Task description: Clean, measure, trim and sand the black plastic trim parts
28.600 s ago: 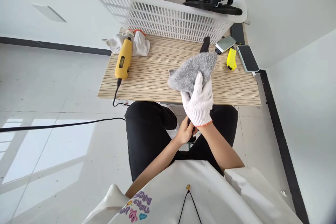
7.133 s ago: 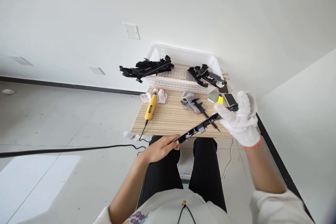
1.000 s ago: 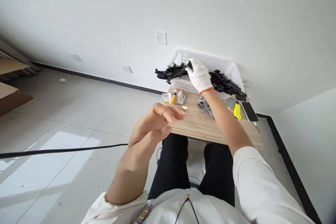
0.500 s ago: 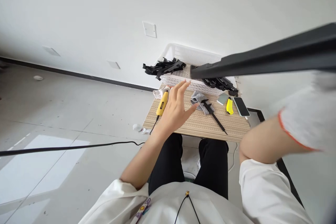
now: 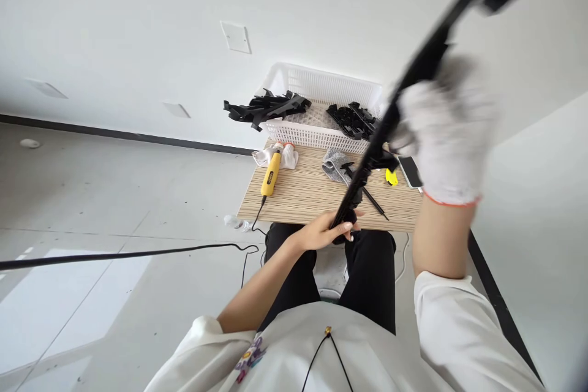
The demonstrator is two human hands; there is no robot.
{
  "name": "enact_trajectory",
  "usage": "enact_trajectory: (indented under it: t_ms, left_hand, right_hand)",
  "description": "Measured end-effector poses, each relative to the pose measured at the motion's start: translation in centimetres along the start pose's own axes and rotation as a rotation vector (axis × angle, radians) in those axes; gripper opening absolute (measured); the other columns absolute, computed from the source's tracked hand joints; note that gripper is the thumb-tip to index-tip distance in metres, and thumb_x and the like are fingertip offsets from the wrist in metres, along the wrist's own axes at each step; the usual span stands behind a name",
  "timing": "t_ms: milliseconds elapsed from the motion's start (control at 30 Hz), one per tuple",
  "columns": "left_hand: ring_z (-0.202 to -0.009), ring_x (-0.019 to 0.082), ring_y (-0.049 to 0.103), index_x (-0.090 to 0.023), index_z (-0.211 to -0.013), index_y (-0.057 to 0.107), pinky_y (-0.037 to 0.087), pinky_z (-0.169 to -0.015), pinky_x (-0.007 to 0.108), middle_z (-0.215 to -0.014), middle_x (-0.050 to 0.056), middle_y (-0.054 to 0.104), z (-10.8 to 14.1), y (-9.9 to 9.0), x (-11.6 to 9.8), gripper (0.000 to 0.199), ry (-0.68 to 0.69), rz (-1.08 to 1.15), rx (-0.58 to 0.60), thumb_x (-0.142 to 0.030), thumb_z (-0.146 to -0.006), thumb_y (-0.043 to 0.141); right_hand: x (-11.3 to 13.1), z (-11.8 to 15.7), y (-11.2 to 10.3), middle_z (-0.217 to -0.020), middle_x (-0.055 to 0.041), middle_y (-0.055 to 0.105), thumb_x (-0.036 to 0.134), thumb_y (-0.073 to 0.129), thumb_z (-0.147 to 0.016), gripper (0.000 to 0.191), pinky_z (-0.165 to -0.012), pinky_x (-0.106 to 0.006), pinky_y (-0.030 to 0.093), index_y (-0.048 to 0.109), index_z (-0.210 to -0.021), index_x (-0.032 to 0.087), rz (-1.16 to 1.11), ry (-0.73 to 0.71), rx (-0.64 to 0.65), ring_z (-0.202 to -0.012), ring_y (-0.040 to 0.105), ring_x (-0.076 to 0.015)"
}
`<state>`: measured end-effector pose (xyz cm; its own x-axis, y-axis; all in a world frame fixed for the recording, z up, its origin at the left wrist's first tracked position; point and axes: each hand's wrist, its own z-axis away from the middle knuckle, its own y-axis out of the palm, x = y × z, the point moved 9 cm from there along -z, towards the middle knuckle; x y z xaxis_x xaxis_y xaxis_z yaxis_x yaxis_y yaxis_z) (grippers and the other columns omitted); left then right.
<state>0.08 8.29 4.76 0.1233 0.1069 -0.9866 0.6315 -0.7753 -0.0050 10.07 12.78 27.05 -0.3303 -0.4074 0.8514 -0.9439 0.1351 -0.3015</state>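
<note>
A long black plastic part slants up to the right in front of me, its top end blurred. My right hand, in a white glove with an orange cuff, is closed round its upper half. Low down, my bare left hand grips the bottom end, over the table's front edge. Behind the part stands a white basket with black parts piled over its left side and more black parts inside at the right.
On the wooden table lie a yellow corded tool, white gloves, a grey cloth, a black caliper, a yellow cutter and a phone. A black cable crosses at the left.
The long black part has swung from nearly level to a steep slant. My left hand has moved down from near the basket and taken hold of its lower end.
</note>
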Motion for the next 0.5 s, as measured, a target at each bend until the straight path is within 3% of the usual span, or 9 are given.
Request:
enact_trajectory:
  t_ms: [67,167,333,400,500]
  left_hand:
    - [-0.078,0.020,0.069,-0.015,-0.105,0.071,0.056,-0.082,0.037,-0.098,0.013,0.073,1.0,1.3,2.4,0.048,-0.066,0.115,0.049,-0.056,-0.097,0.048]
    - [-0.075,0.020,0.069,-0.013,-0.121,0.067,0.056,-0.079,0.038,-0.093,0.013,0.074,2.2,2.3,5.8,0.055,-0.163,0.254,0.039,-0.059,-0.092,0.056]
    - [-0.063,0.018,0.065,-0.012,-0.103,0.069,0.055,-0.069,0.034,-0.074,0.008,0.070,3.5,0.2,9.3,0.053,-0.232,0.356,-0.277,-0.062,-0.090,0.059]
    - [-0.059,0.017,0.064,-0.013,-0.094,0.067,0.055,-0.065,0.033,-0.065,0.004,0.067,3.8,-0.6,9.9,0.050,-0.269,0.312,-0.357,-0.062,-0.089,0.060]
    - [-0.053,0.016,0.062,-0.014,-0.094,0.063,0.053,-0.057,0.030,-0.061,0.001,0.063,3.9,-1.8,10.2,0.052,-0.303,0.292,-0.444,-0.066,-0.088,0.059]
  right_hand:
    - [-1.9,0.3,2.3,-0.089,0.0035,0.064,0.033,0.065,-0.090,0.015,-0.063,-0.023,0.052,0.062,-0.103,0.026,-0.028,0.020,0.070,-0.070,0.060,-0.0099]
    - [-7.5,1.5,5.1,-0.089,0.0015,0.066,0.037,0.069,-0.085,0.023,-0.075,-0.030,0.054,0.064,-0.101,0.022,0.003,0.151,0.140,-0.079,0.062,-0.0137]
    - [-15.5,5.6,7.3,-0.095,-0.0016,0.070,0.048,0.066,-0.085,0.037,-0.076,-0.031,0.054,0.066,-0.109,0.020,0.066,0.317,0.151,-0.084,0.064,-0.0160]
    - [-17.6,7.3,7.1,-0.104,-0.0029,0.072,0.051,0.061,-0.088,0.041,-0.079,-0.032,0.055,0.065,-0.118,0.022,0.071,0.371,0.132,-0.091,0.066,-0.0175]
    - [-19.9,9.0,3.9,-0.117,-0.0043,0.071,0.049,0.052,-0.094,0.038,-0.095,-0.037,0.051,0.066,-0.119,0.024,0.255,0.427,-0.036,-0.104,0.066,-0.0194]
